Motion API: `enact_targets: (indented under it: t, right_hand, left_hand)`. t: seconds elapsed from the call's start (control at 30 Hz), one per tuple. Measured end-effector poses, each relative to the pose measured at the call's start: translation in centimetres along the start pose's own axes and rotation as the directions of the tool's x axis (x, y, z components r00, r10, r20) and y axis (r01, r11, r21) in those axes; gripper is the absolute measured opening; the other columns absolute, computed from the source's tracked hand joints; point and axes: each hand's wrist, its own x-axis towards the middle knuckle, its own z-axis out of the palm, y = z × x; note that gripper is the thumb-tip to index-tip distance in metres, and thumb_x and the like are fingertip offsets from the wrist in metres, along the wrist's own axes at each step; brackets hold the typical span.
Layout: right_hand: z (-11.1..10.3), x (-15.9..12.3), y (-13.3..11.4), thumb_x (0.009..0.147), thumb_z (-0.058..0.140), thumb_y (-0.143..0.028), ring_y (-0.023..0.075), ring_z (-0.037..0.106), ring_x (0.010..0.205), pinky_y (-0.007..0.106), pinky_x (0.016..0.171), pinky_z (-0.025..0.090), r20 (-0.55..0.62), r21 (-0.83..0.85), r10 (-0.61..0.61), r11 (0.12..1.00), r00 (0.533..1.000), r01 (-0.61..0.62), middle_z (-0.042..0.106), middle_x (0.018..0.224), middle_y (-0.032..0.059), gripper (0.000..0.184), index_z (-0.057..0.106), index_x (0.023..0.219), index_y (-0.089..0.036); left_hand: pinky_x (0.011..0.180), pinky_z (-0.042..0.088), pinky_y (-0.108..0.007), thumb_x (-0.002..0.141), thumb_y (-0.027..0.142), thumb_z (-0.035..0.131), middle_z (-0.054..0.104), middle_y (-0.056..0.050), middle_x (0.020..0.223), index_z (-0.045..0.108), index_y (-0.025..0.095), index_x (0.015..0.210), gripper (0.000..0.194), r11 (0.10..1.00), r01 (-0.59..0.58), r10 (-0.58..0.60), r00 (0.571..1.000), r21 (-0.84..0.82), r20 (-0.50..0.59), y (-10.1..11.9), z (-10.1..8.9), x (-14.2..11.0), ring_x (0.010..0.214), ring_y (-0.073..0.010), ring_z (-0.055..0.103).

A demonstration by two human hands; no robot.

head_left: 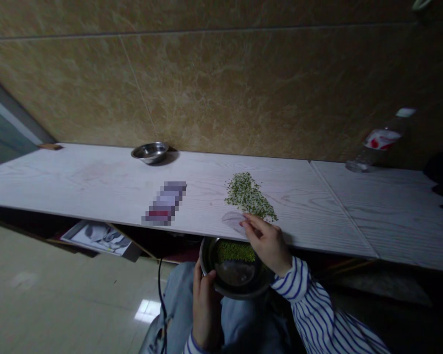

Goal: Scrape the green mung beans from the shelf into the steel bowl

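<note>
My left hand (206,309) grips the left rim of a metal bowl (206,255), with the thumb over the edge. The bowl sits above my lap, just under the counter's front edge. Small green beans (237,251) lie in its far part, and its near inside is bare and shiny. Between thumb and fingers, my right hand (268,243) pinches a thin, clear, rounded plastic piece (232,221) low over the counter's front edge. Just beyond it, more green beans (247,191) are spread loosely on the counter.
A smaller metal bowl (150,153) stands by the wall on the white wood-grain counter (92,172). Left of the beans lies a blurred flat object (166,201). A clear bottle (380,140) leans at the right. Below, an open drawer (99,238) juts out at the left.
</note>
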Motion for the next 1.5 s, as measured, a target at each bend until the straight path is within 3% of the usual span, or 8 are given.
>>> enact_targets:
  t: [0.13,0.37,0.57,0.73,0.93,1.03,1.2,1.5]
  right_hand:
    - [0.5,0.3,-0.5,0.092,0.054,-0.023,0.0214,0.076,0.084,0.030,0.075,0.062,-0.010,-0.091,-0.046,0.995,0.999,0.044,0.079,0.095,0.0072,0.026,0.073,0.109,-0.022]
    - [-1.8,1.7,2.1,0.092,0.053,-0.024,0.0211,0.076,0.077,0.030,0.071,0.062,-0.082,-0.255,-0.045,0.967,0.996,0.023,0.079,0.093,0.0073,0.026,0.073,0.110,-0.022]
    - [-2.6,3.5,3.7,0.093,0.052,-0.023,0.0221,0.076,0.084,0.034,0.079,0.061,-0.073,-0.320,-0.098,0.945,0.992,0.070,0.079,0.099,0.0078,0.026,0.072,0.110,-0.022]
    - [-3.7,5.6,4.5,0.093,0.054,-0.025,0.0209,0.076,0.084,0.031,0.075,0.061,-0.034,-0.193,-0.071,0.979,0.997,0.063,0.079,0.099,0.0066,0.025,0.071,0.110,-0.022]
    - [-4.6,8.0,6.4,0.091,0.057,-0.026,0.0210,0.076,0.086,0.029,0.072,0.059,-0.040,-0.073,-0.067,0.995,0.997,0.064,0.079,0.095,0.0059,0.021,0.070,0.107,-0.021]
    - [-4.5,8.0,7.7,0.090,0.057,-0.028,0.0217,0.075,0.084,0.030,0.072,0.059,-0.095,-0.063,-0.044,0.997,0.994,0.038,0.079,0.093,0.0065,0.019,0.069,0.104,-0.022]
    - [-4.2,8.3,8.4,0.090,0.057,-0.029,0.0223,0.075,0.084,0.031,0.074,0.058,-0.055,-0.041,-0.047,0.998,0.997,0.045,0.078,0.095,0.0069,0.019,0.069,0.103,-0.022]
    - [-2.9,14.0,8.8,0.086,0.059,-0.028,0.0214,0.074,0.088,0.033,0.076,0.058,0.019,0.100,-0.059,0.993,0.998,0.057,0.077,0.093,0.0057,0.017,0.067,0.099,-0.022]
  left_hand:
    - [0.091,0.052,-0.038,0.075,0.038,0.067,0.060,-0.008,0.136,0.065,0.030,0.121,0.047,0.999,0.046,-0.046,0.999,-0.004,-0.019,-0.4,-0.7,0.4,0.131,-0.0331,0.050]
    - [0.091,0.051,-0.033,0.081,0.036,0.060,0.065,-0.005,0.125,0.059,0.028,0.131,0.050,0.992,0.114,-0.113,0.994,-0.062,0.005,-0.2,-0.2,1.0,0.120,-0.0274,0.058]
    - [0.089,0.053,-0.038,0.077,0.041,0.064,0.066,-0.010,0.125,0.057,0.028,0.134,0.059,0.990,0.133,-0.133,0.991,-0.057,-0.002,-0.1,0.3,1.0,0.117,-0.0313,0.060]
    - [0.087,0.052,-0.034,0.077,0.035,0.062,0.068,-0.008,0.120,0.054,0.027,0.135,0.059,0.977,0.186,-0.192,0.980,-0.107,-0.051,-0.4,0.6,1.3,0.110,-0.0270,0.064]
    - [0.081,0.053,-0.033,0.070,0.030,0.066,0.072,-0.006,0.093,0.054,0.025,0.135,0.066,0.960,0.193,-0.210,0.975,-0.201,-0.069,-1.9,0.9,2.0,0.098,-0.0261,0.068]
    - [0.082,0.054,-0.035,0.065,0.029,0.068,0.073,-0.006,0.095,0.057,0.025,0.130,0.066,0.960,0.182,-0.198,0.978,-0.212,-0.060,-2.5,1.1,2.4,0.095,-0.0267,0.069]
    - [0.081,0.056,-0.038,0.059,0.028,0.069,0.074,-0.005,0.090,0.064,0.024,0.118,0.059,0.964,0.164,-0.197,0.969,-0.210,-0.147,-2.6,2.1,3.0,0.093,-0.0296,0.070]
    - [0.083,0.056,-0.038,0.064,0.031,0.069,0.073,-0.009,0.106,0.056,0.025,0.133,0.070,0.962,0.211,-0.241,0.954,-0.171,-0.178,-1.7,2.3,2.5,0.104,-0.0308,0.068]
